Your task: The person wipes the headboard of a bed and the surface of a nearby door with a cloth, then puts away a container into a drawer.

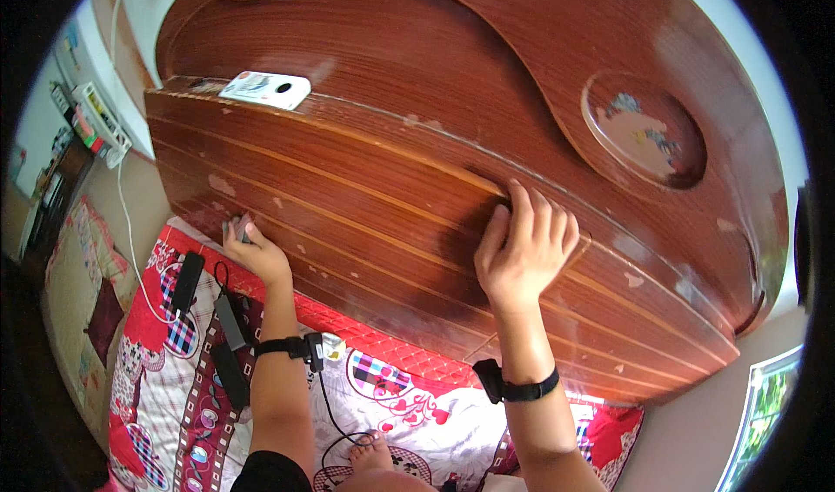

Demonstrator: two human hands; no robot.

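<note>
My right hand (527, 237) rests with spread fingers over the top edge of a wooden headboard (365, 185), whose reddish-brown panel has lighter horizontal grooves and pale worn spots. Low on the panel's left side, my left hand (258, 247) is curled around a small greyish-pink object (242, 228), partly hidden by the fingers; what it is I cannot tell. A white phone or case (267, 90) with a dark round spot lies on the headboard's top ledge at the left. Both wrists wear black straps with small devices.
Below the headboard is a bed with a red and white patterned sheet (417, 420). On it lie a black power bank (187, 282), a dark grey box-shaped device (229, 322) and cables. A bare foot (370, 454) is on the bed. A window (760, 420) is at the lower right.
</note>
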